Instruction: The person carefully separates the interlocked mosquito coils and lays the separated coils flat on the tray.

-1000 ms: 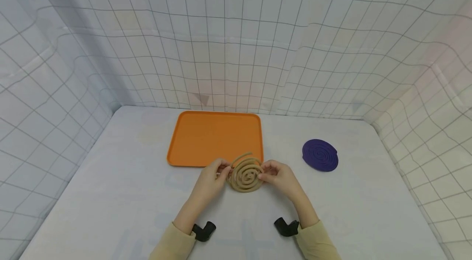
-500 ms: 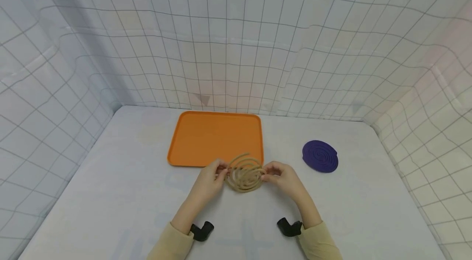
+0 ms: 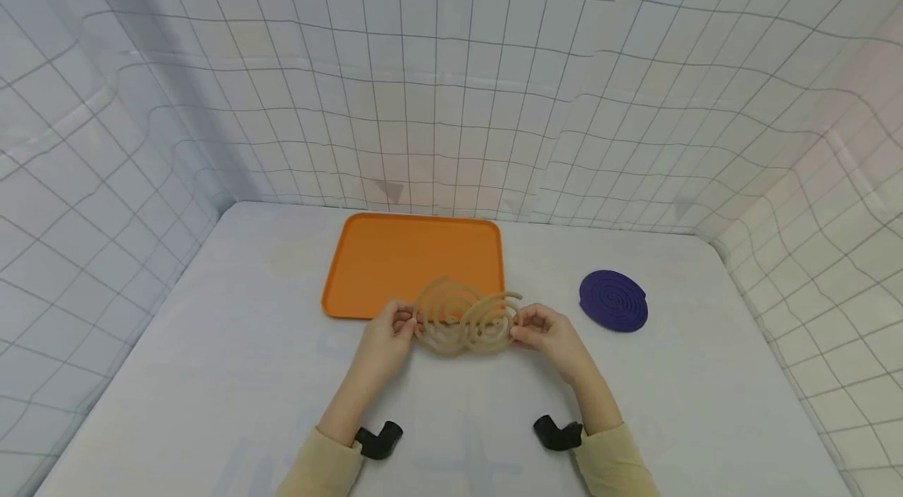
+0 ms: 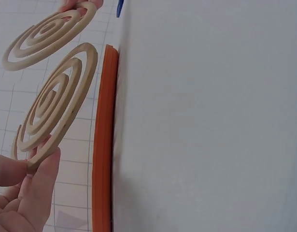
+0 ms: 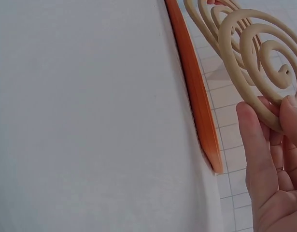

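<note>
My left hand (image 3: 390,334) pinches the outer edge of one tan mosquito coil (image 4: 72,112) between thumb and fingers. Another tan mosquito coil (image 5: 237,79) is pinched at its edge by my right hand (image 3: 552,334). Both coils are held up, tilted, above the table by the front right corner of the orange tray (image 3: 412,254). In the head view they stand side by side, their inner edges overlapping. From the left wrist, a gap shows between them.
A flat purple spiral disc (image 3: 612,301) lies on the white table (image 3: 212,371) to the right of the tray. White grid-patterned curtains (image 3: 451,74) enclose the table at the back and sides. A black device (image 3: 379,440) sits at the left wrist.
The two coils were nested together as one spiral and are now drawn apart side by side. My left hand has moved left and slightly up, my right hand a little to the right.
</note>
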The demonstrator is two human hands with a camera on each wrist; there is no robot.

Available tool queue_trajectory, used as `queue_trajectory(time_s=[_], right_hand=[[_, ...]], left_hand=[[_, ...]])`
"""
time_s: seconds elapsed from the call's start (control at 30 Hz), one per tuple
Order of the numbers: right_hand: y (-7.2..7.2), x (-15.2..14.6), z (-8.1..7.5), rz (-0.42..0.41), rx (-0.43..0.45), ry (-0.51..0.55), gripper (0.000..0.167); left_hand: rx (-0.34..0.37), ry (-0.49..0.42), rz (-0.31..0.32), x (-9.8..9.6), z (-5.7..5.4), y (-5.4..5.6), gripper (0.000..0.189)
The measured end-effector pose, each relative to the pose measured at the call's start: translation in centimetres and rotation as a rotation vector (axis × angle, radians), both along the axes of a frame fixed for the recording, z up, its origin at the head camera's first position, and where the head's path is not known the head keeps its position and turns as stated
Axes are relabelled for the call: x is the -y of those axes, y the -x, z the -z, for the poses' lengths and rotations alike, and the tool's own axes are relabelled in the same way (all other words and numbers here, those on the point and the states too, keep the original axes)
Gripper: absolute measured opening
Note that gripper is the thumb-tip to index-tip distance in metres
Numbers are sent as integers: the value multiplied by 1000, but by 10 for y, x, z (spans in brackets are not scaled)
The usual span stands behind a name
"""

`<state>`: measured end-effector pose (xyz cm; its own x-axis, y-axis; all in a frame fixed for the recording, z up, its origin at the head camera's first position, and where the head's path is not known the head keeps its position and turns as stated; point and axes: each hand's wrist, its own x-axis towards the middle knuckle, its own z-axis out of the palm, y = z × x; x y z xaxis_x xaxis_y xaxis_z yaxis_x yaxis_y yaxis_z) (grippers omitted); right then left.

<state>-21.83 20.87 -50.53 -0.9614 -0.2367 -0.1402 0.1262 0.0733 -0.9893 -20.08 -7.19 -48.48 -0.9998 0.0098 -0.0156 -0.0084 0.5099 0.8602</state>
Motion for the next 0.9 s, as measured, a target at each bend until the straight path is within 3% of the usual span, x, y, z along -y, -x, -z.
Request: queue_trajectory(time_s=[0.37, 0.63, 0.9], right_hand=[[7, 8, 1, 61, 80, 43, 27], [17, 22, -2, 151, 100, 101, 29], [31, 42, -4, 261, 142, 118, 34]], left_hand=[[97, -169, -59, 16, 3, 6, 31], [166, -298, -151, 35, 1, 14, 35], [175, -358, -249, 55, -5, 21, 39]])
